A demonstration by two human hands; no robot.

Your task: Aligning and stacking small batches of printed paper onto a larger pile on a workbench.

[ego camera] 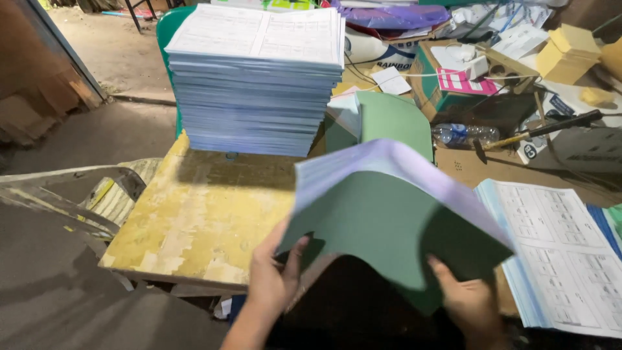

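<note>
My left hand and right hand both grip a green-covered booklet, bent upward over the yellow board. Beyond my left hand rises a tall paper stack; beside my right hand lie printed sheets.

The left hand rises from six o'clock, forearm bare, thumb and fingers pinched shut. The right hand sits at four o'clock, fingers pointing up towards eleven.

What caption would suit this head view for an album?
Both hands, left and right, hold a green-covered booklet over a worn yellow board, beside a tall paper stack.
</note>
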